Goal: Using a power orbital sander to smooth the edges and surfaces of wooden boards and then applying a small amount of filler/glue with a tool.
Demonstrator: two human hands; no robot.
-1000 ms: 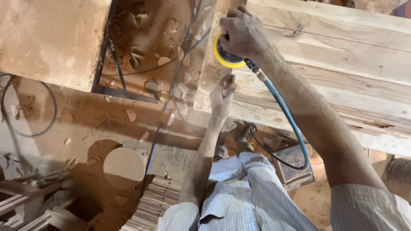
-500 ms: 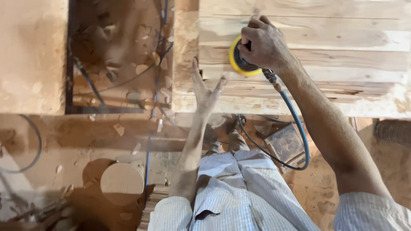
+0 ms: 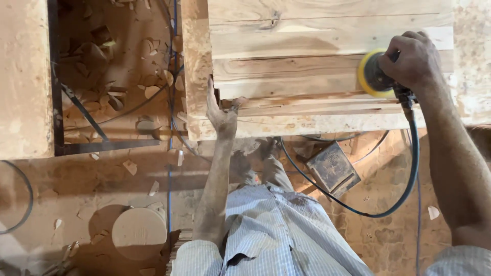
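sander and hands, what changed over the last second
The right hand has carried the yellow-padded sander to the right along the wooden boards, from near their left part to the right end. The left hand has come down flat at the left edge of the boards. The grip on the sander is unchanged, the blue hose still trails from it, and the floor scraps stay put.

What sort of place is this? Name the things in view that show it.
Most likely a woodworking shop: a right hand presses a yellow sander on bare planks, and wood scraps litter the dusty floor.
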